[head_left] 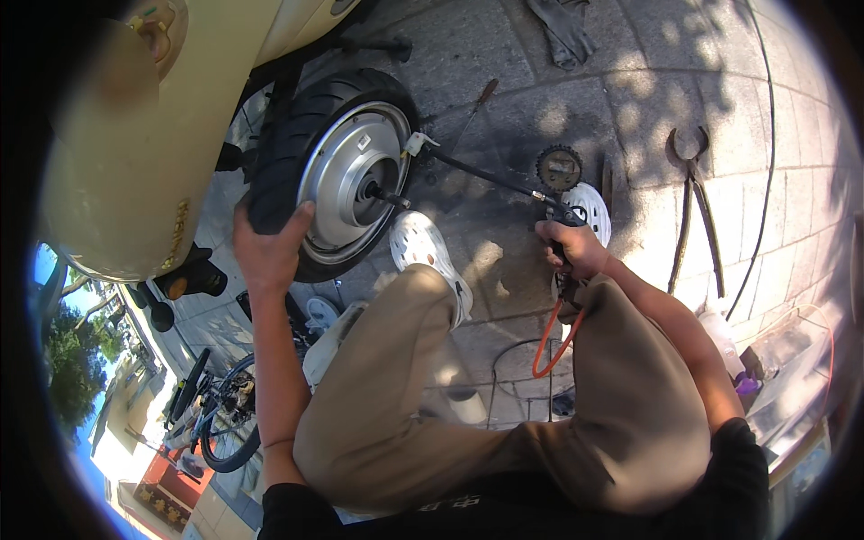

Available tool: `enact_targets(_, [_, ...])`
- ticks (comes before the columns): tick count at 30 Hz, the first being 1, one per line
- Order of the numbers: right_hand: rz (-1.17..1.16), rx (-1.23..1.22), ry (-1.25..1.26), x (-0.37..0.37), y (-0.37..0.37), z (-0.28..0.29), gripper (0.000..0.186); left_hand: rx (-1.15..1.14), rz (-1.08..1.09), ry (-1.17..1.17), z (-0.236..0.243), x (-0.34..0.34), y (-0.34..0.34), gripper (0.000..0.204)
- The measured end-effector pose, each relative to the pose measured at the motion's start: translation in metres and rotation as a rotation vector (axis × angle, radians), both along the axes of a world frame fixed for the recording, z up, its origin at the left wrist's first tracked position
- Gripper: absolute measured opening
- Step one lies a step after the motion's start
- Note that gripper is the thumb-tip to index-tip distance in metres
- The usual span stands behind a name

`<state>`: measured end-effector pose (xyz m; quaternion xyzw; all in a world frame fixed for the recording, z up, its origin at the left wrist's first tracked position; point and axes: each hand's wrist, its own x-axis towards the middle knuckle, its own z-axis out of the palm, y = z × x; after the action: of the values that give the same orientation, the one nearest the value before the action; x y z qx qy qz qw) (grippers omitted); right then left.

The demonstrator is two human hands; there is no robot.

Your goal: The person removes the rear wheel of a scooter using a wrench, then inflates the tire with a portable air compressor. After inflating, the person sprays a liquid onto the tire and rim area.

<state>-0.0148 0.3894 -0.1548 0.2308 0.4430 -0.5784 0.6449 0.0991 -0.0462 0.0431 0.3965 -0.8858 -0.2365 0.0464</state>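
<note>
A scooter wheel (346, 175) with a black tyre and a silver hub stands beside the cream scooter body. My left hand (270, 247) grips the tyre's near side, thumb on the sidewall, the other fingers partly hidden. My right hand (576, 247) is closed around the dark handle of a tyre inflator (560, 261), over my right knee. From it a black hose (486, 175) runs left to a pale clip-on chuck (418, 144) at the wheel's rim. An orange air hose (546, 351) loops down below the handle.
The cream scooter body (135, 171) fills the upper left. On the paving lie a screwdriver (479, 103), a toothed ring (559, 168), long-handled pincers (692, 193) and a dark glove (564, 31). A black cable (771, 135) runs along the right. A bicycle (220, 409) is at lower left.
</note>
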Motion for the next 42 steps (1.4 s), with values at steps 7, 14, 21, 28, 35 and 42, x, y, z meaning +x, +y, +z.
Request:
enact_targets(7, [-0.011,-0.026,-0.006,0.001,0.002,-0.005,0.030,0.001,-0.016,0.004,-0.001,0.001,-0.002,0.098])
enact_targets(14, [0.023,-0.005,0.132,0.000,0.001,-0.002,0.031,-0.008,0.023,-0.046,0.003,-0.002,0.001,0.101])
enact_targets(21, [0.071,0.033,0.146,-0.003,-0.001,0.000,0.032,-0.020,0.028,-0.083,0.002,0.000,-0.001,0.105])
enact_targets(28, [0.051,0.022,0.150,-0.002,0.000,-0.001,0.029,0.035,0.020,-0.048,0.001,-0.001,0.000,0.102])
enact_targets(35, [-0.031,-0.033,0.127,-0.006,-0.002,0.013,0.032,0.009,0.013,-0.059,-0.002,0.003,-0.005,0.102])
enact_targets(42, [-0.014,-0.065,0.132,-0.005,0.001,0.005,0.050,-0.010,-0.015,-0.063,-0.001,0.004,-0.008,0.109])
